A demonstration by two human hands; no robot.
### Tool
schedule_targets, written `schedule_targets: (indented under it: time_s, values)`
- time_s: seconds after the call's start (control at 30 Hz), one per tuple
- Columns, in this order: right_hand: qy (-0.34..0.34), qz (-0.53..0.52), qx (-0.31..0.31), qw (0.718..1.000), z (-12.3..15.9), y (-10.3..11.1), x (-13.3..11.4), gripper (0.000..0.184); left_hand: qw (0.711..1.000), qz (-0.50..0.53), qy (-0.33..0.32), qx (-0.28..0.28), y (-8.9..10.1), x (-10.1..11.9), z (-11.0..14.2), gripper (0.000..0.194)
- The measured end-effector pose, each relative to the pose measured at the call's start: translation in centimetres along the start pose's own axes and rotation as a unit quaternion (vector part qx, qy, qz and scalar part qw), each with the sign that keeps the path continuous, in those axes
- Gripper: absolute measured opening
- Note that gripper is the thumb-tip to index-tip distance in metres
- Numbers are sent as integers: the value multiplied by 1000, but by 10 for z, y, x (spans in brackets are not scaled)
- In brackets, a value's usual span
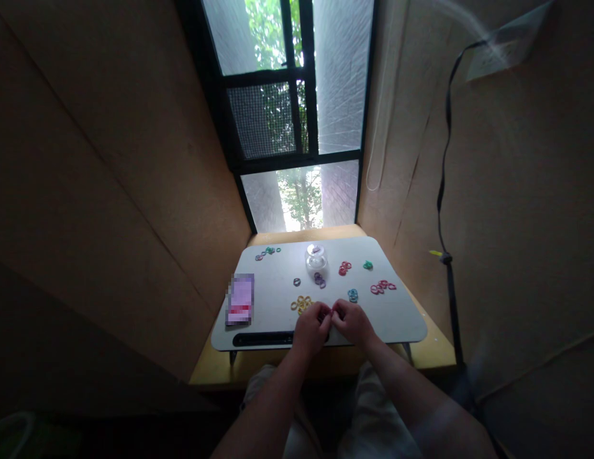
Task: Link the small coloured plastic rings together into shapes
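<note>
My left hand (313,325) and my right hand (351,320) meet over the front of a white lap table (272,319). Both have their fingers pinched together, tip to tip. Something small and reddish shows between them, too small and covered to make out. Partly behind my left hand lies a cluster of yellow rings (301,302), like small hair ties. Just beyond my right hand are blue rings (353,295). Purple rings (319,280) and a dark grey ring (297,282) lie farther back, near a clear plastic container (316,260).
Red rings (344,268), pink-red rings (383,287) and green rings (368,264) lie on the right. Mixed rings (268,252) sit at the back left. A blurred purple package (240,298) is at the left edge, near a black slot (263,338). A black cable (448,127) hangs at right.
</note>
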State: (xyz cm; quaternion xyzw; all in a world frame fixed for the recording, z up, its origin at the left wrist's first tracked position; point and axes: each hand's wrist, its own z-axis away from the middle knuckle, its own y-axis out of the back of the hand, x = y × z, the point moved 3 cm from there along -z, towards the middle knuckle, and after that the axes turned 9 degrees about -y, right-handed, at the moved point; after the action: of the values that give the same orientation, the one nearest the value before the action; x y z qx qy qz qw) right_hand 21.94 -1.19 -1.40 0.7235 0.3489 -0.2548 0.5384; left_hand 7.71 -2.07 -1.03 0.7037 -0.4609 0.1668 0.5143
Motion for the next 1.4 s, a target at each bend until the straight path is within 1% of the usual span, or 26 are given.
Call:
schedule_targets:
  time_s: [0.43, 0.7, 0.9, 1.1, 1.27, 1.4]
  values:
    - [4, 1, 2, 1000, 1, 1, -1, 9, 1000, -3, 12, 6, -1, -1, 0, 8]
    - [24, -8, -22, 999, 2, 3, -3, 11, 1000, -10, 24, 11, 1, 1, 0, 8]
    - [19, -5, -20, 1000, 2, 5, -6, 14, 1000, -7, 25, 17, 2, 2, 0, 8]
    - [13, 0, 3, 1000, 1, 2, -2, 16, 999, 25, 18, 8, 2, 1, 1, 16]
    - [12, -4, 8, 1000, 1, 0, 0, 14, 1000, 27, 4, -8, 2, 0, 1, 21]
    - [16, -8, 8, 1000, 1, 0, -1, 12, 1000, 24, -5, 2, 2, 1, -1, 22]
